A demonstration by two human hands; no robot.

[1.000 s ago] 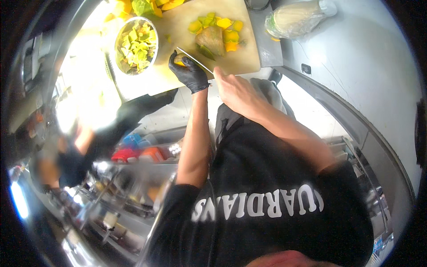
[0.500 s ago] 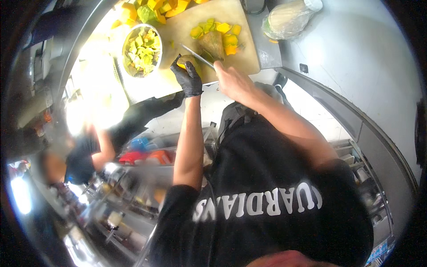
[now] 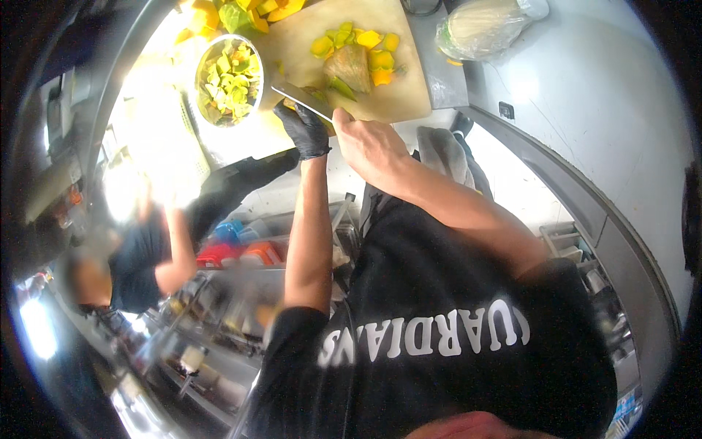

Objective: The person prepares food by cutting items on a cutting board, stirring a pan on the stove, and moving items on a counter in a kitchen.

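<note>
My right hand [image 3: 371,143], bare, is wrapped round the handle of a knife [image 3: 301,99]. Its blade points up and left, just above my left hand [image 3: 304,133], which wears a black glove. The gloved fingers curl round a piece of pumpkin [image 3: 316,93], mostly hidden by the blade and the glove. Both hands are at the near edge of a pale cutting board [image 3: 300,47]. Beyond the knife lies a large pumpkin chunk [image 3: 349,64] with a strip of green peel [image 3: 341,88] against it. Small yellow and green pumpkin pieces [image 3: 369,39] sit behind that chunk.
A round bowl [image 3: 261,82] of green-yellow trimmings stands left of the board. More pumpkin pieces [image 3: 281,9] are heaped at the far edge. A clear plastic bag [image 3: 484,31] with pale contents lies at the far right. Another person [image 3: 139,252] works on the left, blurred.
The knife and my right hand have moved left and toward me, so the blade is over the gloved hand. A green strip of peel now shows by the large chunk.
</note>
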